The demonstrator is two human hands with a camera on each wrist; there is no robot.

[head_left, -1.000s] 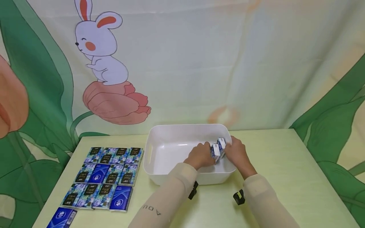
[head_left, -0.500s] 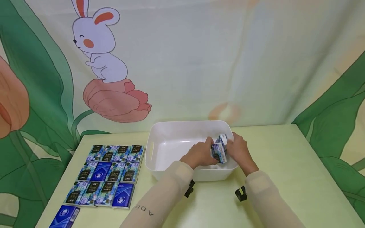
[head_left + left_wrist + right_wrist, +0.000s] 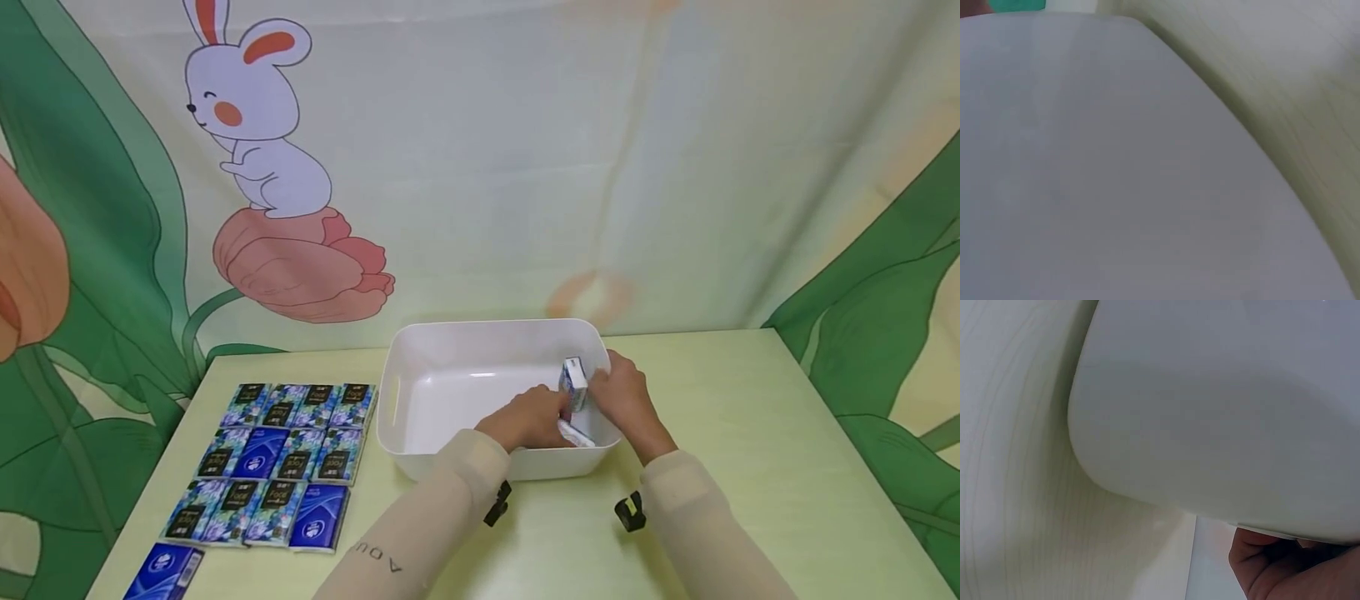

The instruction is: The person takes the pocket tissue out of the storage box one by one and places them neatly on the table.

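My left hand (image 3: 528, 417) reaches over the front wall into the white plastic bin (image 3: 442, 358). Between its thumb and fingers it holds a small tissue pack (image 3: 577, 433), low near the bin's front right corner and mostly hidden by the hand. Just behind, a second tissue pack (image 3: 573, 383) stands on its edge inside the right end. My right hand (image 3: 628, 404) grips the bin's right rim; in the right wrist view its curled fingers (image 3: 1266, 569) meet the wall's edge. The left wrist view is filled mostly by the bin's outer wall (image 3: 1135, 162).
Left of the bin, several flowered tissue packs (image 3: 300, 458) and a few blue ones (image 3: 318, 517) lie flat in rows on the pale table (image 3: 750, 467). One blue pack (image 3: 161, 571) lies apart at the front left. A printed curtain (image 3: 480, 167) hangs behind.
The pack in my left hand has gone from upright beside the other pack to lower and flatter, toward the bin's front right corner. My right hand stays on the rim.
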